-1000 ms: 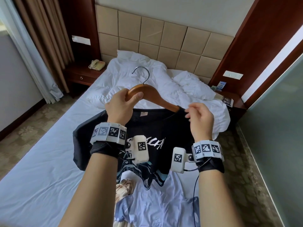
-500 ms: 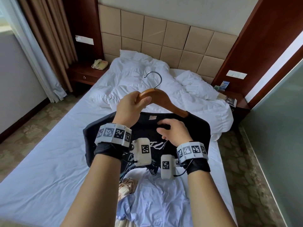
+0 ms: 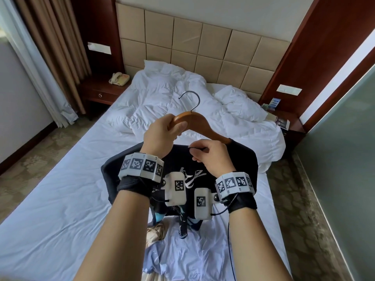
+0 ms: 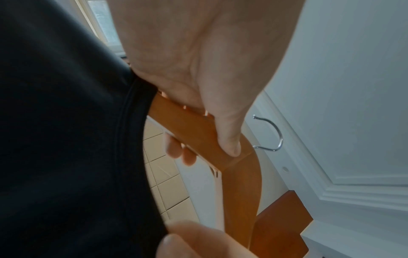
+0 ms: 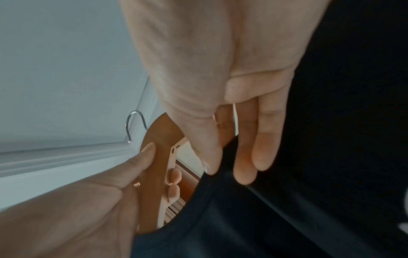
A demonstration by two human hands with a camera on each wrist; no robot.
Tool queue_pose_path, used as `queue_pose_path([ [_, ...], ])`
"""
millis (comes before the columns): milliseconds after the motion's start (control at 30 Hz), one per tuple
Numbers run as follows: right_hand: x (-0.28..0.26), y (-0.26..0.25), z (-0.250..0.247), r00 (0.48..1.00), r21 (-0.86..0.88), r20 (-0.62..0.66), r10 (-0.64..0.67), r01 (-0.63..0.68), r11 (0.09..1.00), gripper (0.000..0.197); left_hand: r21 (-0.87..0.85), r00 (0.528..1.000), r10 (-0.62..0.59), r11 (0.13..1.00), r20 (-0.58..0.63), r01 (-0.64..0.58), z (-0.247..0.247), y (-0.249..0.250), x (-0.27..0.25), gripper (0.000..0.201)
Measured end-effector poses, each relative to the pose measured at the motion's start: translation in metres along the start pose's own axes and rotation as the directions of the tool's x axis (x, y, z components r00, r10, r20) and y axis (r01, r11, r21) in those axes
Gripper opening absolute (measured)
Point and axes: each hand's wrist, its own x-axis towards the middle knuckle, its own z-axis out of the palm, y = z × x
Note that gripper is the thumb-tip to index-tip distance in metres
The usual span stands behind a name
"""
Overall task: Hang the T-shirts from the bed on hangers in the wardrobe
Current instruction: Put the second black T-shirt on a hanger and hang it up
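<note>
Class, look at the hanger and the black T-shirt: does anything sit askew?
Yes. The black T-shirt covers only one arm of the wooden hanger; the other arm, gripped by the left hand, is bare. The right hand pinches the collar.

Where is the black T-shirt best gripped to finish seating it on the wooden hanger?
At the collar of the black T-shirt, from above, where the right hand pinches it. The hanger, in the left hand, still rises bare from the neck opening.
</note>
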Motion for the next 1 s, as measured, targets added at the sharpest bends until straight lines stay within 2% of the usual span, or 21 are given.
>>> queue_pose_path([
  [100,-0.002,0.001,-0.002,1.0,-0.003,-0.02,-0.001,0.001,1.0,0.014,0.012,1.0,-0.003,1.0,0.011,0.003,0.001,0.0,0.0,0.035],
  [267,0.0,-0.003,-0.019,0.972,0.031,-0.228,-0.065,0.074,0.997,0.017,-0.016,1.0,-0.014,1.0,-0.004,0.014,-0.002,-0.003,0.002,0.039],
  [333,0.001,-0.002,-0.024,0.931,-0.019,-0.349,-0.106,0.106,0.994,0.014,-0.029,1.0,-0.022,0.999,-0.018,0.021,-0.003,-0.001,0.002,0.041],
  [400,0.001,0.001,-0.026,0.869,-0.097,-0.464,-0.171,0.143,0.985,0.01,-0.061,0.999,-0.03,0.998,-0.035,0.028,-0.004,0.0,0.003,0.042],
  [467,0.003,0.006,-0.027,0.828,-0.168,-0.514,-0.223,0.158,0.973,0.014,-0.088,0.999,-0.026,0.996,-0.043,0.022,-0.006,0.001,0.003,0.039],
  [533,0.006,0.015,-0.029,0.836,-0.265,-0.497,-0.233,0.11,0.958,0.03,-0.114,0.998,-0.016,0.993,-0.053,0.01,-0.008,0.002,0.003,0.04],
  [633,0.009,0.022,-0.033,0.847,-0.427,-0.492,-0.201,-0.034,0.904,0.053,-0.147,0.997,0.017,0.989,-0.074,-0.028,-0.008,0.005,0.004,0.047],
  [733,0.009,0.018,-0.04,0.838,-0.41,-0.537,-0.094,-0.162,0.898,0.053,-0.133,0.995,0.035,0.99,-0.09,-0.047,-0.008,0.007,0.004,0.051],
  [867,0.008,0.011,-0.05,0.855,-0.391,-0.519,0.023,-0.261,0.883,0.058,-0.122,0.996,0.04,0.991,-0.083,-0.05,-0.006,0.008,0.005,0.052],
  [933,0.009,0.008,-0.055,0.873,-0.382,-0.483,0.066,-0.278,0.882,0.06,-0.102,0.996,0.041,0.994,-0.077,-0.049,-0.006,0.012,0.007,0.051],
  [1000,0.008,0.001,-0.06,0.903,-0.374,-0.426,0.055,-0.231,0.898,0.06,-0.093,0.997,0.039,0.995,-0.062,-0.045,-0.006,0.017,0.012,0.049],
])
